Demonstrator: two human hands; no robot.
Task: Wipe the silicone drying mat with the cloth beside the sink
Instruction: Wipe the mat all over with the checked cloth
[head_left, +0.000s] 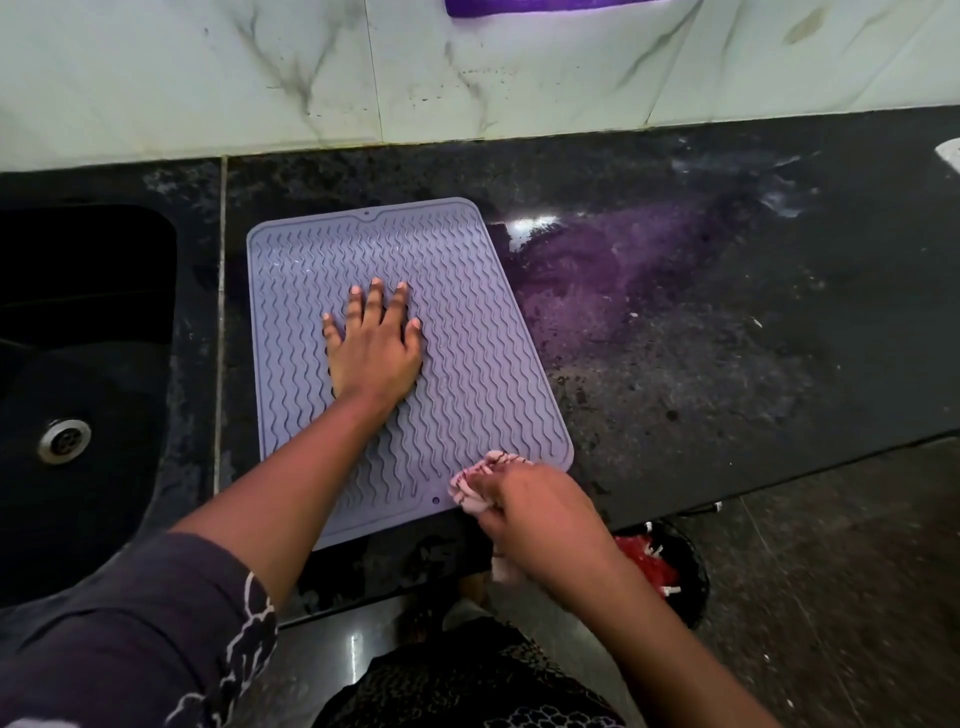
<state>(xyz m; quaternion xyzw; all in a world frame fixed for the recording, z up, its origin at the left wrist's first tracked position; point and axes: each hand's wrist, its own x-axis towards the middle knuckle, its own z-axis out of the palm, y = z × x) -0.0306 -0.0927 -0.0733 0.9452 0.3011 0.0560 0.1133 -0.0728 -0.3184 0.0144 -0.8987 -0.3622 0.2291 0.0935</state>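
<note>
Lilac wavy-ridged mat (457, 312), black speckled counter (727, 374)

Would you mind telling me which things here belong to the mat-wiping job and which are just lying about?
Part of the job:
- silicone drying mat
- cloth, gripped in the right hand
- left hand, pressed flat on the mat

Just lying about:
- sink
- black bin on the floor
</note>
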